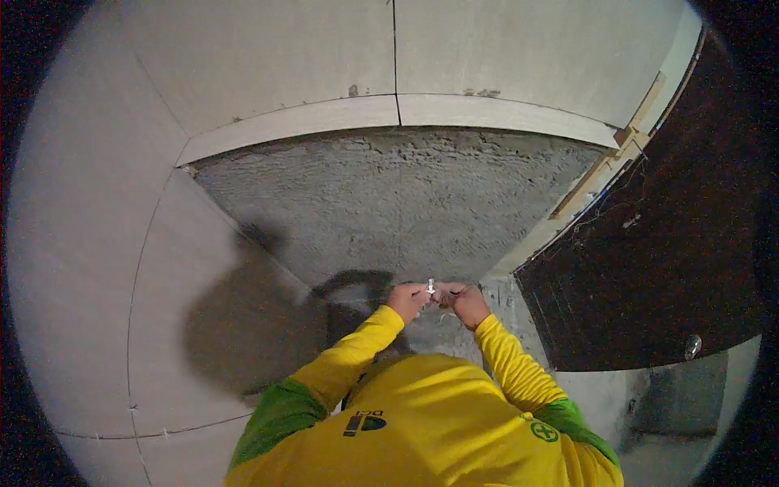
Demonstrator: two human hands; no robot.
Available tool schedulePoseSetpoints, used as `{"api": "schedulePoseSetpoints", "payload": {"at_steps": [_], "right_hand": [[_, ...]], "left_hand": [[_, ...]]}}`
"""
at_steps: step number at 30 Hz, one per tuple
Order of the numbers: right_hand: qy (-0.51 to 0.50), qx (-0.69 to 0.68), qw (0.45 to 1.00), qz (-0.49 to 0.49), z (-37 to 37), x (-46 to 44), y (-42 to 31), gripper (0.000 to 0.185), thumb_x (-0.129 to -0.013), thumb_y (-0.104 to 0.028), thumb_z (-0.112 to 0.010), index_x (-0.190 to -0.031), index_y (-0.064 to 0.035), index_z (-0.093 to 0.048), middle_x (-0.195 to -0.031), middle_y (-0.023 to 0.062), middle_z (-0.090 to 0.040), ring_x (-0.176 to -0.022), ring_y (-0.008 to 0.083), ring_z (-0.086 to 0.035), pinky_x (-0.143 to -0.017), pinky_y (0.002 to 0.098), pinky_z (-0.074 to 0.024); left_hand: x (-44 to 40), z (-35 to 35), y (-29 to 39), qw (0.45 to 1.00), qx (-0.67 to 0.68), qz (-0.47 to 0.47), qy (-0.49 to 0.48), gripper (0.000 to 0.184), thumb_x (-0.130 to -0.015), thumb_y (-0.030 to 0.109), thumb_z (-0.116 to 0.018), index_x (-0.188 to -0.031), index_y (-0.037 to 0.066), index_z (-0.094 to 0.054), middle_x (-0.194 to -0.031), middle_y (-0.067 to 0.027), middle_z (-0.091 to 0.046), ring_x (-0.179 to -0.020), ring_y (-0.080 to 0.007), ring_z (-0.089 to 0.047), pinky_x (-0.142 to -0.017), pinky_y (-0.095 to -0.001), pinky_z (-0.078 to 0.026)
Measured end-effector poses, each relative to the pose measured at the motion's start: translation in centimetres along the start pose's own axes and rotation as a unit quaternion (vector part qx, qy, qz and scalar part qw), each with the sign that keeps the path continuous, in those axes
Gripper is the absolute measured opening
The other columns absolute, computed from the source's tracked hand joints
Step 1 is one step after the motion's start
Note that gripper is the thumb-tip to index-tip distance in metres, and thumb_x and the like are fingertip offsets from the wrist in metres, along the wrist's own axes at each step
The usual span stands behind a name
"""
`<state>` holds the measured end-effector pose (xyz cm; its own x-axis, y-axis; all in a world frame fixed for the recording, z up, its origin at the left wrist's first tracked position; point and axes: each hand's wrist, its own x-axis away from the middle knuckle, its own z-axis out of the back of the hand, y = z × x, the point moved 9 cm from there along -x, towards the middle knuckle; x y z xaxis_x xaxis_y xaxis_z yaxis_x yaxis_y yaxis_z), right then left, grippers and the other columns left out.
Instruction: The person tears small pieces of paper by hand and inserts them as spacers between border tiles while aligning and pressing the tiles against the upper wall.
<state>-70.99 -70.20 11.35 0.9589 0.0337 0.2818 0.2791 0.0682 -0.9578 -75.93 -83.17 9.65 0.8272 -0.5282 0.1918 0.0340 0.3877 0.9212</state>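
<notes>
A small white piece (431, 286), perhaps plastic, is held between the fingertips of both hands in front of the chest. My left hand (408, 299) pinches it from the left side, its fingers closed. From the right, my right hand (468, 304) meets it with bent fingers pressed together. The two hands nearly touch. Both arms wear yellow sleeves with green upper parts. Beyond the hands lies a rough grey mortar surface (389, 203).
Large pale tiles (268, 57) cover the wall ahead, with a narrow tile strip (503, 112) along their lower edge. More tiles (89, 284) stand at the left, crossed by a shadow. A dark door (649, 243) with a round knob (692, 347) is at the right.
</notes>
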Motion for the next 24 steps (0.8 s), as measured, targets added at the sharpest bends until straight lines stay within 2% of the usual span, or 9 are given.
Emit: {"api": "schedulePoseSetpoints", "payload": {"at_steps": [3,7,9,11,14,17,19,21,24], "right_hand": [[-0.001,0.129,0.992,0.01,0.5,-1.0,-1.0,0.019,-0.087,-0.01,-0.066,-0.104,-0.001,-0.069,-0.101,0.0054,-0.068,-0.089,0.0164,-0.063,-0.079,0.0292,-0.0493],[0.041,0.124,0.989,0.075,0.6,-0.7,-3.4,0.015,-0.084,-0.008,-0.069,-0.097,-0.0013,-0.07,-0.094,0.0078,-0.069,-0.088,0.0165,-0.063,-0.079,0.0299,-0.0492],[0.026,0.204,0.959,0.198,0.5,-0.9,-4.9,0.014,-0.082,-0.004,-0.068,-0.096,-0.0008,-0.07,-0.09,0.0092,-0.069,-0.085,0.0166,-0.064,-0.078,0.0303,-0.0498],[0.029,0.195,0.971,0.131,0.8,-0.9,-5.0,0.015,-0.081,-0.002,-0.067,-0.096,-0.002,-0.069,-0.09,0.009,-0.068,-0.084,0.0175,-0.064,-0.078,0.0304,-0.0502],[0.064,0.224,0.967,0.102,0.8,0.2,-6.2,0.016,-0.079,-0.001,-0.067,-0.095,-0.0047,-0.07,-0.088,0.0094,-0.068,-0.081,0.0189,-0.065,-0.075,0.0307,-0.0508],[0.139,0.155,0.958,0.195,1.3,0.3,-5.5,0.015,-0.075,-0.008,-0.07,-0.09,-0.0082,-0.07,-0.082,0.0124,-0.067,-0.076,0.0241,-0.065,-0.07,0.0335,-0.0512],[0.154,0.329,0.895,0.257,0.1,1.8,-7.2,0.024,-0.073,-0.011,-0.072,-0.096,-0.0063,-0.068,-0.085,0.0159,-0.066,-0.075,0.0299,-0.065,-0.069,0.0372,-0.0517],[0.134,0.348,0.903,0.214,-0.3,1.8,-6.6,0.026,-0.075,-0.011,-0.07,-0.099,-0.0048,-0.066,-0.092,0.0171,-0.066,-0.08,0.0345,-0.064,-0.072,0.0395,-0.0516],[0.1,0.393,0.865,0.296,-2.0,2.4,-6.5,0.024,-0.076,-0.012,-0.069,-0.099,-0.0038,-0.067,-0.095,0.017,-0.065,-0.086,0.0341,-0.063,-0.076,0.0402,-0.0507]], "left_hand": [[-0.9,0.5,-0.9,0.994,0.101,-0.037,0.01,0.018,-0.087,0.013,-0.063,-0.1,0.002,-0.068,-0.077,-0.0093,-0.068,-0.065,-0.0153,-0.065,-0.059,-0.0287,-0.051],[0.5,2.6,3.5,0.997,0.057,0.037,-0.04,0.016,-0.087,0.012,-0.064,-0.096,0.0,-0.068,-0.077,-0.0064,-0.067,-0.063,-0.0141,-0.063,-0.058,-0.0282,-0.053],[-0.3,2.1,2.4,0.991,0.09,0.034,-0.091,0.016,-0.086,0.013,-0.065,-0.096,0.001,-0.067,-0.078,-0.0054,-0.067,-0.064,-0.0128,-0.062,-0.057,-0.0276,-0.052],[-0.5,0.8,2.4,0.982,0.119,0.031,-0.146,0.017,-0.086,0.014,-0.066,-0.097,0.001,-0.066,-0.079,-0.0044,-0.066,-0.065,-0.0115,-0.061,-0.056,-0.027,-0.051],[-1.0,0.4,0.1,0.936,0.323,0.113,-0.086,0.024,-0.081,0.008,-0.069,-0.101,-0.001,-0.06,-0.083,-0.0104,-0.067,-0.065,-0.0161,-0.064,-0.055,-0.029,-0.053],[-1.1,-0.2,-0.9,0.927,0.345,0.132,-0.06,0.026,-0.08,0.005,-0.068,-0.103,-0.002,-0.059,-0.082,-0.0116,-0.067,-0.061,-0.0168,-0.063,-0.053,-0.0293,-0.053],[-1.0,-0.5,-0.5,0.929,0.335,0.151,-0.049,0.029,-0.079,0.004,-0.068,-0.105,-0.003,-0.057,-0.081,-0.0126,-0.066,-0.058,-0.0179,-0.062,-0.05,-0.0288,-0.051],[-2.0,-0.5,-2.5,0.919,0.36,0.156,-0.035,0.03,-0.079,0.004,-0.067,-0.107,-0.003,-0.057,-0.081,-0.0125,-0.066,-0.059,-0.0179,-0.063,-0.047,-0.0282,-0.049],[-1.9,-0.8,-3.7,0.894,0.383,0.221,-0.071,0.031,-0.08,0.005,-0.067,-0.108,-0.002,-0.057,-0.081,-0.0118,-0.066,-0.064,-0.018,-0.064,-0.05,-0.0272,-0.048]]}}
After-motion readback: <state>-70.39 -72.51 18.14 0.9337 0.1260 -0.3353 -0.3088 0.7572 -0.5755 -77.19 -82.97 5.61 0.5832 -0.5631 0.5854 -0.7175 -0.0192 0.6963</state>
